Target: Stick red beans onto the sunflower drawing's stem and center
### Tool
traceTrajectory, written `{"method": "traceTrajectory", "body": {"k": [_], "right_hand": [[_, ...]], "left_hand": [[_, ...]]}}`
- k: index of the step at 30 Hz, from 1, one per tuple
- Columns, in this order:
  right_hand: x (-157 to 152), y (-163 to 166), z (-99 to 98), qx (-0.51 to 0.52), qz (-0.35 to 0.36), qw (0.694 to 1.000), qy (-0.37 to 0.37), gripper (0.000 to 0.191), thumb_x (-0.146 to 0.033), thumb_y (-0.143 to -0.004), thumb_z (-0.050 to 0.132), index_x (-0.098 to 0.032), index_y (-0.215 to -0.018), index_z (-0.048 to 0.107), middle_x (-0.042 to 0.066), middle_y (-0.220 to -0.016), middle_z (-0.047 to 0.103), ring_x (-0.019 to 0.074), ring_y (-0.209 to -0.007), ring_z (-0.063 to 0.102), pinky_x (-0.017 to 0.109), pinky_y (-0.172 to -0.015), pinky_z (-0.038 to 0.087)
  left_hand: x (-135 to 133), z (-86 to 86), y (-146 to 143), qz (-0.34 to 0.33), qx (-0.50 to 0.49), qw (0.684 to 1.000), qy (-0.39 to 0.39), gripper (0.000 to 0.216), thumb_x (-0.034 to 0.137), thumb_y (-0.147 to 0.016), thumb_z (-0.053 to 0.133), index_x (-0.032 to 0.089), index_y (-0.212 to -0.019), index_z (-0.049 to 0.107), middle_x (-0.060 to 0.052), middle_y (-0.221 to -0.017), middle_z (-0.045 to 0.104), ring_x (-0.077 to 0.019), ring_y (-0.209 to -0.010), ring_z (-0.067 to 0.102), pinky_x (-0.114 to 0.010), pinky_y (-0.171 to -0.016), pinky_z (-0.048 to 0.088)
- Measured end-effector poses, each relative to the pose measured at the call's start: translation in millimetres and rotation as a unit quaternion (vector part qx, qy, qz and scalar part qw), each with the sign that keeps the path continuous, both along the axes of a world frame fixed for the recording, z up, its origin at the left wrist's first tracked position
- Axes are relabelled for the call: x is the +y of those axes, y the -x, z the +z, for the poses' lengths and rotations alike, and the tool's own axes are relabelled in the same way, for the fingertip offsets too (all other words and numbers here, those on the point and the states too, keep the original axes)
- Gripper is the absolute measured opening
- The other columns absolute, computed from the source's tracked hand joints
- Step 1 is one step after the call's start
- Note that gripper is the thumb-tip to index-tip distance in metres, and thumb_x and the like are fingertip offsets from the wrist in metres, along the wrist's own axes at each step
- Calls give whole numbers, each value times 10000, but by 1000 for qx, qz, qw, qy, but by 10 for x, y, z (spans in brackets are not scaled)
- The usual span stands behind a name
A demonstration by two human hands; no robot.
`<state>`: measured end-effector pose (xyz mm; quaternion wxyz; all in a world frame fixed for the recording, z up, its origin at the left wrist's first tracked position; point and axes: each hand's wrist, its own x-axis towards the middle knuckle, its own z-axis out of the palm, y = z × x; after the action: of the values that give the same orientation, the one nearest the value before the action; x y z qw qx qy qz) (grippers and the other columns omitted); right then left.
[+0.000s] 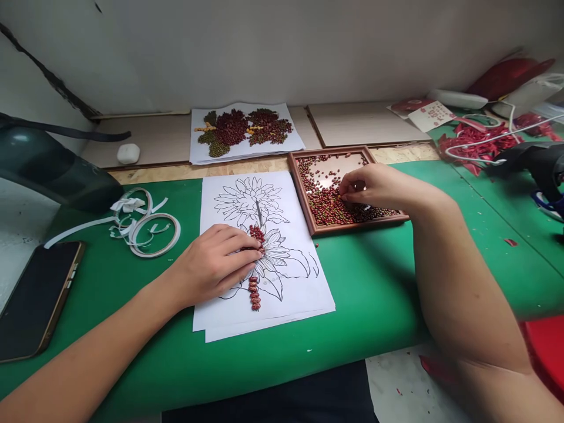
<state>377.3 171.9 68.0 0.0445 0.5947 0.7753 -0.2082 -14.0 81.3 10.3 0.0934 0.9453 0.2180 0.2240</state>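
The left hand (215, 264) is lying flat on the flower drawing (286, 276) mid-surface, fingers loosely spread and gripping nothing, tips pressing the red beans (254, 294) lining the stem. Just right, the right hand (374, 187) is pinching its fingers together inside the wooden tray (361, 225) of loose beans; whether one is caught, I cannot tell.

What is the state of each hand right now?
Left hand: open, palm down on the flower drawing.
Right hand: pinched over the beans in the tray; whether it holds one cannot be told.
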Motion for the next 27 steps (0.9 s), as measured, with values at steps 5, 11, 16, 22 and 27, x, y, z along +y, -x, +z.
{"method": "traceTrajectory", "body": {"k": [5, 11, 16, 22, 27], "right_hand": [[-10, 48, -31, 20, 13, 1000, -15, 185, -342, -814, 642, -228, -873, 776, 22, -783, 738, 189, -701, 608, 332, -647, 385], [-50, 86, 37, 41, 29, 998, -31, 182, -371, -862, 662, -225, -856, 771, 11, -744, 725, 173, -671, 589, 317, -620, 366], [-76, 69, 112, 93, -40, 988, -114, 180, -361, -874, 651, -223, -882, 767, 41, -787, 739, 194, -675, 612, 341, -619, 405], [-57, 27, 75, 109, -78, 973, -188, 227, -384, -882, 660, -208, -936, 794, 58, -759, 720, 206, -664, 608, 364, -622, 420], [-194, 298, 105, 129, 93, 987, -6, 134, -311, -849, 700, -260, -886, 819, 8, -849, 783, 186, -727, 674, 321, -648, 470]], "left_hand": [[1, 15, -10, -1, -3, 1000, 5, 236, 144, -998, 647, 177, -1220, 721, -84, -1220, 770, -246, -1100, 700, -432, -935, 530], [2, 10, -7, 0, -3, 1000, 7, 245, 151, -1002, 644, 184, -1233, 719, -84, -1229, 768, -247, -1113, 693, -433, -941, 535], [-2, -4, 1, 2, 2, 1000, 9, 258, 155, -1004, 640, 198, -1246, 716, -82, -1242, 767, -245, -1122, 696, -433, -948, 540], [-2, -7, 1, -1, 2, 1000, 2, 246, 156, -1007, 646, 183, -1243, 710, -82, -1243, 765, -245, -1123, 688, -437, -947, 539], [1, 3, -3, 2, 0, 1000, 1, 239, 160, -1016, 633, 191, -1241, 707, -83, -1234, 768, -241, -1119, 688, -433, -945, 539]]}}
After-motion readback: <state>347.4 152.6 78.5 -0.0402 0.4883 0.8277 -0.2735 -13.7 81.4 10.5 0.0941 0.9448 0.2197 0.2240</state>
